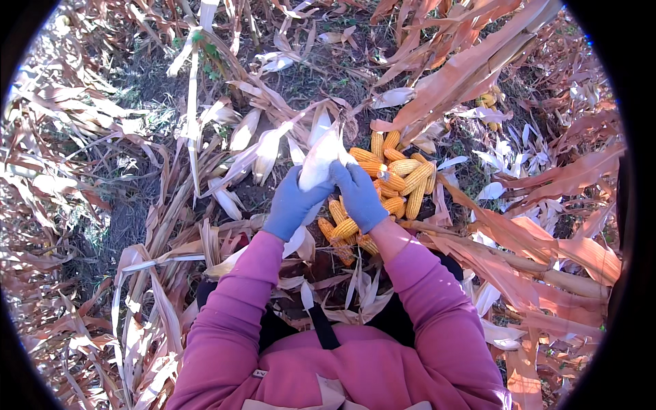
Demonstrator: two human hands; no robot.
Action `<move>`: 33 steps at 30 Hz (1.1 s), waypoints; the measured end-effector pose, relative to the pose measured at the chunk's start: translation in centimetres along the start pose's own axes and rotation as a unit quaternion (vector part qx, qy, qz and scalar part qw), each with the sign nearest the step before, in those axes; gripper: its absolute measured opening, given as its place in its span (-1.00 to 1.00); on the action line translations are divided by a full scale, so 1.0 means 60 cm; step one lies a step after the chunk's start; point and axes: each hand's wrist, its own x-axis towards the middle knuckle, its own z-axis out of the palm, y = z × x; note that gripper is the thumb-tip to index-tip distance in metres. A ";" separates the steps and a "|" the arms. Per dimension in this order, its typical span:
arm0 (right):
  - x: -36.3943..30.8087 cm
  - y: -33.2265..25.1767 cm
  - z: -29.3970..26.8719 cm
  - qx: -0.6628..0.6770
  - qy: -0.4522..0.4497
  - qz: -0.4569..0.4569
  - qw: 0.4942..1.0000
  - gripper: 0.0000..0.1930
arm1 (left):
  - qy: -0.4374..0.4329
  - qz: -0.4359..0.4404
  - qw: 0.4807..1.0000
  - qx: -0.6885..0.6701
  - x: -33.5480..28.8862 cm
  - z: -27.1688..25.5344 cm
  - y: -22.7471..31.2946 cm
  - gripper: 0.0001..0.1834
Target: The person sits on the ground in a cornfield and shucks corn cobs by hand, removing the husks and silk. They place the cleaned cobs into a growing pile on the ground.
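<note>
Both my hands wear blue-grey gloves and meet at an ear of corn (320,162) still wrapped in its pale husk. My left hand (294,205) is closed around its lower left side. At its right side, my right hand (358,195) has its fingers bent against the husk. The ear's tip points away from me; no kernels show on it. Just right of my hands lies a heap of bare orange-yellow corn cobs (413,179), some of it partly behind my right hand and wrist.
Husked ears (266,157) lie left of my hands among dry stalks. A long dry stalk (478,68) slants in from the upper right, and broad brown leaves (519,273) spread at the right. A smaller group of bare cobs (487,101) sits farther off.
</note>
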 end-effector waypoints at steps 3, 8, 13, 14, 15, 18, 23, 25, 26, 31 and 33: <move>-0.001 0.006 0.000 -0.078 0.045 -0.052 0.995 -0.62 | -0.029 -0.034 0.998 -0.039 -0.008 0.004 0.015 -0.45; 0.007 0.015 -0.001 -0.089 0.068 -0.048 0.992 -0.65 | -0.077 -0.042 0.988 -0.125 -0.015 -0.001 0.008 -0.47; 0.016 0.013 -0.014 0.100 0.017 0.087 0.991 -0.69 | -0.092 -0.073 0.976 -0.184 -0.026 0.000 0.010 -0.46; 0.018 0.012 -0.018 0.139 0.007 0.121 0.983 -0.69 | -0.093 -0.074 0.973 -0.196 -0.028 0.000 0.011 -0.46; 0.019 0.010 -0.020 0.177 -0.003 0.153 0.972 -0.68 | -0.094 -0.075 0.971 -0.207 -0.029 0.001 0.013 -0.46; 0.013 -0.010 -0.021 0.093 0.021 -0.027 0.995 -0.68 | -0.082 -0.082 0.969 -0.220 -0.024 0.004 0.017 -0.46; 0.007 -0.053 -0.034 0.095 -0.034 -0.037 0.994 -0.65 | -0.088 -0.082 0.975 -0.185 -0.024 0.012 0.008 -0.48; 0.007 -0.061 -0.044 0.099 -0.040 -0.013 0.994 -0.64 | -0.087 -0.071 0.984 -0.140 -0.025 0.014 0.006 -0.49; 0.009 -0.071 -0.049 0.115 -0.039 0.034 0.992 -0.63 | -0.094 -0.063 0.989 -0.093 -0.024 0.009 0.004 -0.49; 0.013 -0.074 -0.055 0.133 -0.013 0.106 0.985 -0.62 | -0.115 -0.014 0.993 -0.006 -0.017 -0.001 -0.013 -0.47; 0.017 -0.062 -0.067 0.155 -0.026 0.110 0.981 -0.62 | -0.112 0.007 0.994 0.009 -0.022 0.002 -0.002 -0.48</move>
